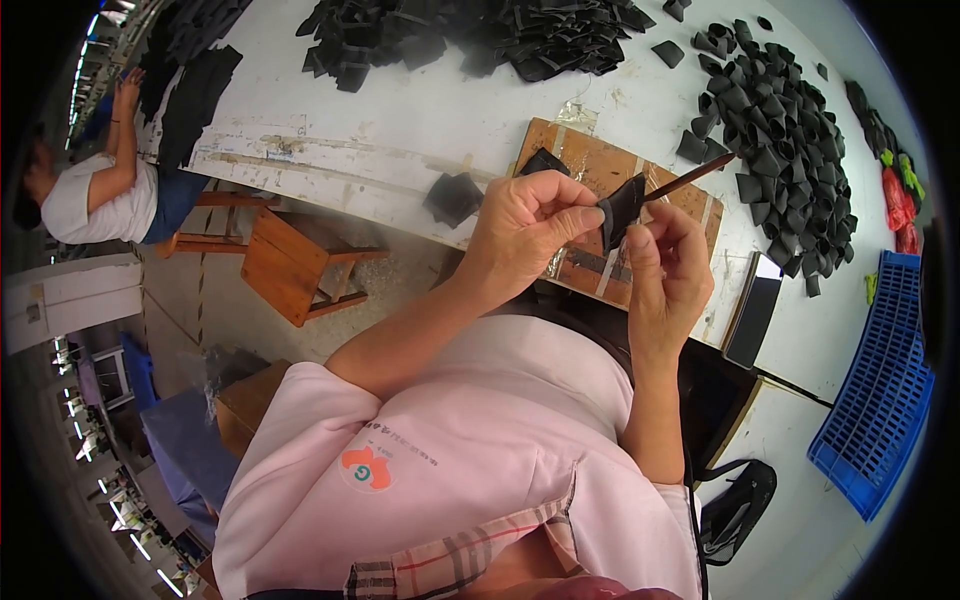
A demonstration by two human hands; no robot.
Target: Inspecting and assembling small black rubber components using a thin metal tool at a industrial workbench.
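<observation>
My left hand is closed, its thumb and index finger pinching a small black folded piece of material above the table's near edge. My right hand is closed at the other side of that piece. A slim dark-brown stick slants up and right from its fingertips; its inner end is hidden by the fingers and the black piece. Below both hands lies a brown wooden board with strips of clear tape. Another black piece rests on the board, beside my left hand.
Black looped pieces are heaped at the right of the white table. Flat black pieces pile at the back; a few lie near the front edge. A blue crate, wooden stool and seated co-worker surround the table.
</observation>
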